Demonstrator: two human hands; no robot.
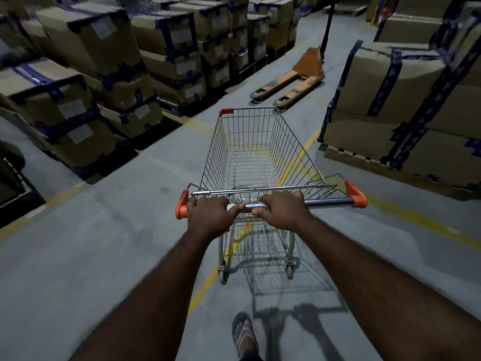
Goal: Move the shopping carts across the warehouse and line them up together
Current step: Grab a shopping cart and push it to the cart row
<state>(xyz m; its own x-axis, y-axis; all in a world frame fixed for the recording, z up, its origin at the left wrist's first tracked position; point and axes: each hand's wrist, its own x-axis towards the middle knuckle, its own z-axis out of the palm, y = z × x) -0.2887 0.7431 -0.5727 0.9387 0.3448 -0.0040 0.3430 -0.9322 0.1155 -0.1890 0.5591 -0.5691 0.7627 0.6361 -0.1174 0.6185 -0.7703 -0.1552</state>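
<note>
Lower centre: left hand (210,214) and right hand (283,212) hold the cart (260,152) handle (329,202), fingers (291,196) clamped round it. The cart's long axis points straight ahead, up-frame. A pallet jack (294,79) lies just beyond its front, between stacked boxes (86,82), and likely obstructs a straight push.

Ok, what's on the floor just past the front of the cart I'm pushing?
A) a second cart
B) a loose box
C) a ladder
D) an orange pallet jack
D: an orange pallet jack stands on the floor just beyond the front of the shopping cart, with its forks pointing back toward the cart.
</note>
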